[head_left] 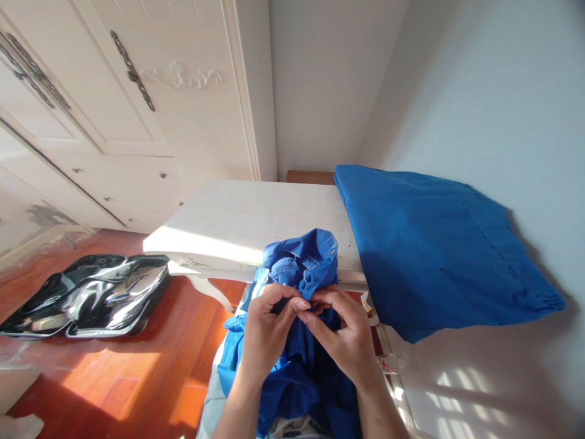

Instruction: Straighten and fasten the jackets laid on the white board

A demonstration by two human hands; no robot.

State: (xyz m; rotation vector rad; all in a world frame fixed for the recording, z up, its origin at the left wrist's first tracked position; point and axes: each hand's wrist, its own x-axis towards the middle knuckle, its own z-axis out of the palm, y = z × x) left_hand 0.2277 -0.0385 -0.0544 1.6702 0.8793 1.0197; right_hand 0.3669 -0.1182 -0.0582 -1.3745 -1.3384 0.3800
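Note:
A bright blue garment with pale stitching hangs bunched below and between my hands; its kind I cannot make out for sure. My left hand pinches the cloth near its upper opening, thumb and fingers pressed together. Close against it, my right hand grips the same cloth, and the two thumbs almost touch. The gathered upper part of the garment stands up beyond my fingers. What lies exactly between the fingertips is partly hidden.
A white desk stands just ahead. Folded blue cloth lies at its right, against the wall. On the wooden floor at left lies an open suitcase with things inside. A white wardrobe rises behind.

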